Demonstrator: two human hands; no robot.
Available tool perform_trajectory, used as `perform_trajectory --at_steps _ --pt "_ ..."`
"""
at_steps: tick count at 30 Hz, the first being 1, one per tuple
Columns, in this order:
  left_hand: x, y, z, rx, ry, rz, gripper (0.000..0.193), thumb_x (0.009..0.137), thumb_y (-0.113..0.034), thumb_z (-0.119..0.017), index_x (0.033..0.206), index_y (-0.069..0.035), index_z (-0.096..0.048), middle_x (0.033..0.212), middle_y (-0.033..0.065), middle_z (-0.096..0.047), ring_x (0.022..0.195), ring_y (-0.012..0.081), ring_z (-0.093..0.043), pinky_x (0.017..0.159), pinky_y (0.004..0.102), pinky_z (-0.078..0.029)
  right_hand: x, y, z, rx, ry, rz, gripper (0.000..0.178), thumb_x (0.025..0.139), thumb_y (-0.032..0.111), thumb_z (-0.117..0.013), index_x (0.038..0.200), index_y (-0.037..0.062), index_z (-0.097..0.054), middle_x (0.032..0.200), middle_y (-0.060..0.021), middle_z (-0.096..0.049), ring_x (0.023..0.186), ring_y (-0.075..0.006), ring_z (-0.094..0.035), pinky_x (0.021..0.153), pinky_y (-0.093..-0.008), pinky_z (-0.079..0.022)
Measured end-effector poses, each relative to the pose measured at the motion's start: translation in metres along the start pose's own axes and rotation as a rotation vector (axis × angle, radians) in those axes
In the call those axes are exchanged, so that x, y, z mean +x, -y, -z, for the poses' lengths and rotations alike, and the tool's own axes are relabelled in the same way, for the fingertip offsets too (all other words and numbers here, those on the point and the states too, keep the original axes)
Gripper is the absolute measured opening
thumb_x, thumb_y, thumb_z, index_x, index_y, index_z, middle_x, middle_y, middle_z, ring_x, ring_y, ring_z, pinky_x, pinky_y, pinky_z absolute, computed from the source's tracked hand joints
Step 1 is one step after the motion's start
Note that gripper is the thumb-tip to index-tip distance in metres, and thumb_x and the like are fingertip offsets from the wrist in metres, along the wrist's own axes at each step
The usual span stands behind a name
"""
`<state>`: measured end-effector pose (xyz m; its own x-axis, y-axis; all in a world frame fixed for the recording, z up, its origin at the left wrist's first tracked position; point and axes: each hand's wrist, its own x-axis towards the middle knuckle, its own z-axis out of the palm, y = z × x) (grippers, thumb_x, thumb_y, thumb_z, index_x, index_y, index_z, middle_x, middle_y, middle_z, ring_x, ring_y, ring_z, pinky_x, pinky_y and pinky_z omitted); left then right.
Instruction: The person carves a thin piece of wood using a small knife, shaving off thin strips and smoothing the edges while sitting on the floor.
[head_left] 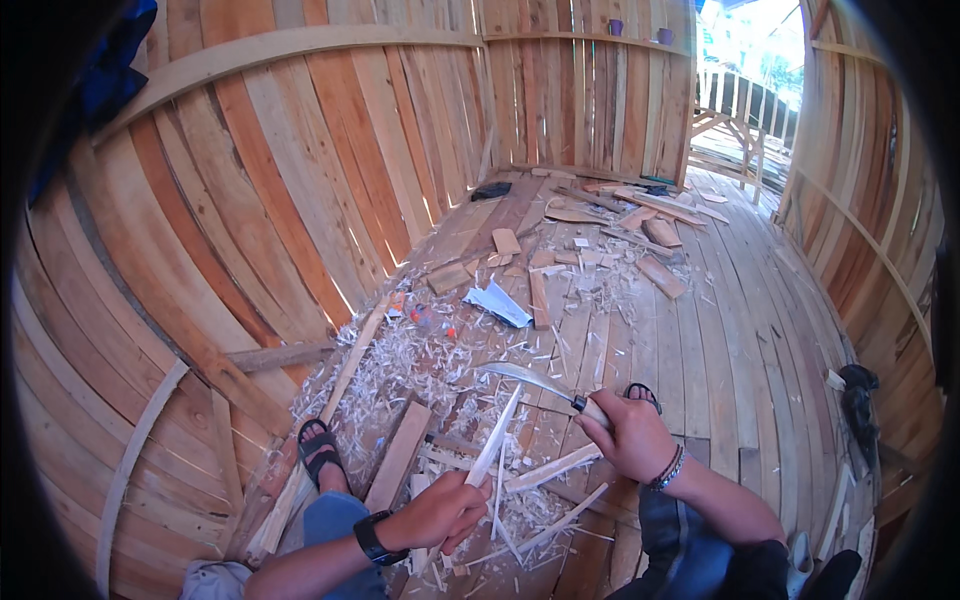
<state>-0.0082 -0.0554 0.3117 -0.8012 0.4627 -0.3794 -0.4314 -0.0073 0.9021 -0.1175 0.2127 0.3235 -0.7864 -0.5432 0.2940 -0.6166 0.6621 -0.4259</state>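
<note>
My left hand (438, 514) is closed round the lower end of a pale, tapered wooden stick (494, 436), which points up and away from me. In my right hand (634, 436) is the light wooden handle of a curved knife (535, 377). Its blade reaches left, just beyond the tip of the stick; whether the two touch I cannot tell. Curled wood shavings (385, 390) lie thickly on the floor around my feet. Between my legs are a short plank (398, 455) and several thin pale strips, one of them a longer batten (553, 468).
Board walls (250, 180) stand at left, back and right. Scrap wood (655, 275) is heaped farther off, with a crumpled white-and-blue sheet (498, 303) nearer. A doorway (745, 120) opens at far right. Two purple cups (615, 27) sit on the back wall's rail. A black bag-like item (858, 410) lies at right.
</note>
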Motion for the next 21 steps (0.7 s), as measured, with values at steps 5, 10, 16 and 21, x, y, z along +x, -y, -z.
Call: perform_trajectory --at_steps 5,10,16,21 --pt "0.000 -0.005 -0.001 0.000 -0.002 0.000 0.019 0.095 -0.021 -0.038 0.080 -0.009 -0.036 0.051 0.0003 -0.035 0.032 0.0139 -0.038 0.032 0.0254 -0.035 -0.010 0.015 0.004 0.094 0.012 0.128 0.029 0.091 0.031 -0.061 0.095 0.0024 -0.053 0.070 -0.0218 -0.062 0.067 -0.0404 -0.063 0.059 -0.0469 -0.050" --pt "-0.002 -0.007 -0.003 0.003 -0.001 0.013 0.018 0.094 -0.020 -0.038 0.080 -0.008 -0.036 0.050 0.0005 -0.035 0.032 0.0139 -0.038 0.032 0.0251 -0.035 -0.010 0.017 0.007 0.100 0.079 0.040 0.028 0.091 0.029 -0.061 0.092 0.0030 -0.052 0.071 -0.0209 -0.061 0.067 -0.0407 -0.063 0.061 -0.0479 -0.050" --pt "-0.002 -0.010 -0.003 -0.010 0.002 0.024 0.017 0.094 -0.019 -0.038 0.081 -0.008 -0.036 0.050 0.0004 -0.035 0.033 0.0136 -0.038 0.033 0.0246 -0.035 -0.008 0.009 0.004 0.117 0.058 -0.027 0.028 0.092 0.029 -0.059 0.096 0.0021 -0.054 0.069 -0.0201 -0.061 0.067 -0.0407 -0.063 0.062 -0.0475 -0.050" --pt "-0.001 -0.006 -0.001 -0.010 0.005 -0.009 0.018 0.095 -0.020 -0.038 0.081 -0.008 -0.036 0.050 0.0003 -0.035 0.033 0.0133 -0.038 0.033 0.0246 -0.035 -0.001 0.002 0.002 0.028 0.004 0.013 0.027 0.091 0.028 -0.061 0.096 0.0016 -0.054 0.070 -0.0206 -0.062 0.064 -0.0401 -0.063 0.058 -0.0464 -0.050"
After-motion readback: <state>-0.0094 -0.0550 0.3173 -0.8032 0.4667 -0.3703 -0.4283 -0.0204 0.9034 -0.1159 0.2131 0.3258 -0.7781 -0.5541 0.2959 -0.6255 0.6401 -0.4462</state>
